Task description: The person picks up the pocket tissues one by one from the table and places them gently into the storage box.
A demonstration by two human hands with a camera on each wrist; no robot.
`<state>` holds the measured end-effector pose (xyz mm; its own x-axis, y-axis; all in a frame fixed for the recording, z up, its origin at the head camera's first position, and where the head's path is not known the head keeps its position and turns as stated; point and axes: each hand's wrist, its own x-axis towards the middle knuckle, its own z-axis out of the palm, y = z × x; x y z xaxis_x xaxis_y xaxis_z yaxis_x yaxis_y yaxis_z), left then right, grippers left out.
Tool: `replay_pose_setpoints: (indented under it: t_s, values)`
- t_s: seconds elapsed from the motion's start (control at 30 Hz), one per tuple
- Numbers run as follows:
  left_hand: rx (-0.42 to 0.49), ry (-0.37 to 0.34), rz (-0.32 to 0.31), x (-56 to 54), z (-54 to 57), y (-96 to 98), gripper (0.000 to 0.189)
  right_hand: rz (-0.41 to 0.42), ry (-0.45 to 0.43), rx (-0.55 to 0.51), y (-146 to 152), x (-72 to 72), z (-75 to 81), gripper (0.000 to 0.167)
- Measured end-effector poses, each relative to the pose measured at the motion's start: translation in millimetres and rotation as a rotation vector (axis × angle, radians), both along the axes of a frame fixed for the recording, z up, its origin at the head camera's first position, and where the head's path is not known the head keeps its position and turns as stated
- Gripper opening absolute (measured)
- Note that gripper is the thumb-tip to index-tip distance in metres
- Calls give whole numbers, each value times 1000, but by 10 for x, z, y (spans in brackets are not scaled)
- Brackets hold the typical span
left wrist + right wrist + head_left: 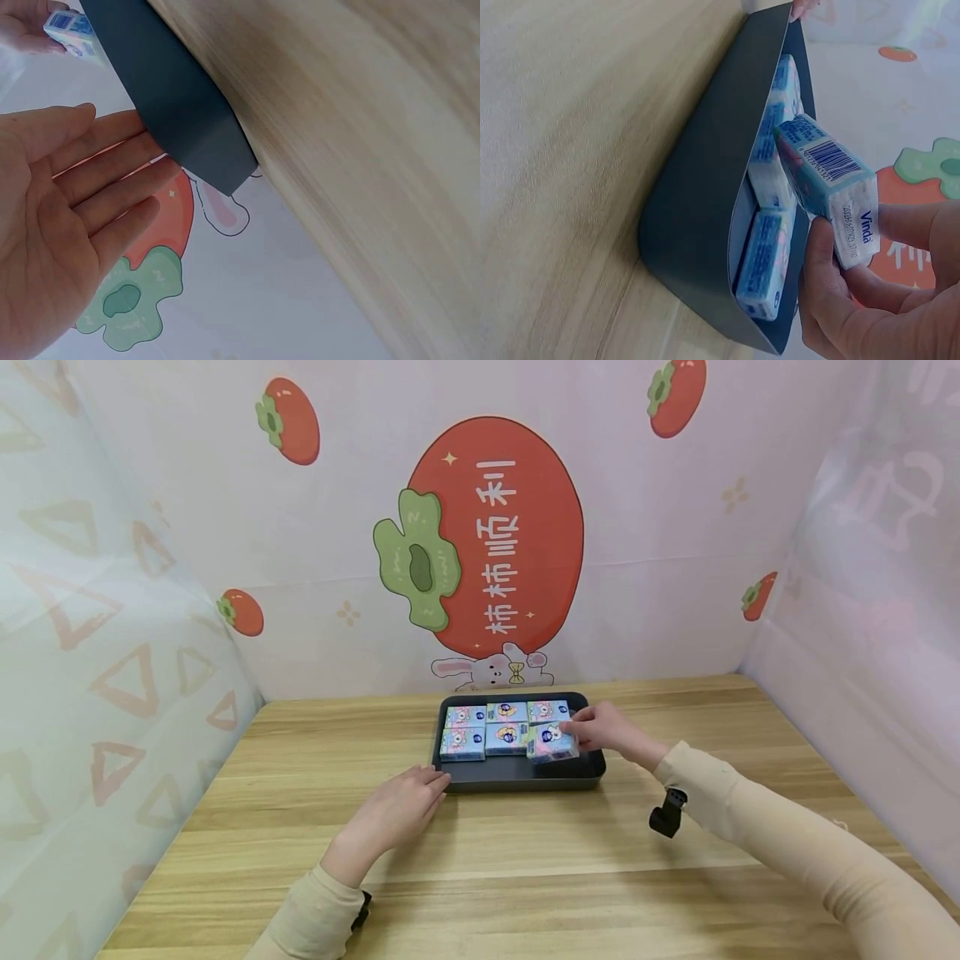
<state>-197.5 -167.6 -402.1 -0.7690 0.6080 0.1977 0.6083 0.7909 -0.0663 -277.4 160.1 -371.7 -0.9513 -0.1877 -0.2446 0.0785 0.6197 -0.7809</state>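
A dark grey tray (517,783) holds several small blue-and-pink tissue packs (462,741) in two rows. My right hand (603,731) pinches one tissue pack (829,161) between thumb and fingers by its end. That pack is tilted and raised above the tray's right part; its barcode side shows in the right wrist view. Another pack (765,262) lies in the tray below it. My left hand (401,802) has its fingers extended, and the fingertips touch the tray's front left corner. In the left wrist view, the left palm (45,240) holds nothing.
The tray stands on a wooden table (525,877), near its back edge. Behind rises a pale backdrop (322,543) with printed persimmons and a rabbit. Patterned sheets hang at the left (90,610) and right (862,610). Each wrist carries a small black camera (667,814).
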Motion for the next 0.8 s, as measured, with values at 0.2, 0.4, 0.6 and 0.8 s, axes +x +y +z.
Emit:
replay_pose_setpoints:
  t_s: [0.2, 0.4, 0.6, 0.8]
  values:
    - [-2, -10, 9, 4, 3, 1, 29, -25, -11, 7, 15, -67, 16, 42]
    - [-6, -18, 14, 7, 8, 1, 29, -41, -15, 25, -1, -94, 52, 43]
    - [-6, -24, 18, 9, 10, 0, 29, -37, -13, 50, 3, -167, 19, 44]
    - [-5, -14, 14, 10, 10, 2, 29, -29, 1, 81, -4, -239, -28, 44]
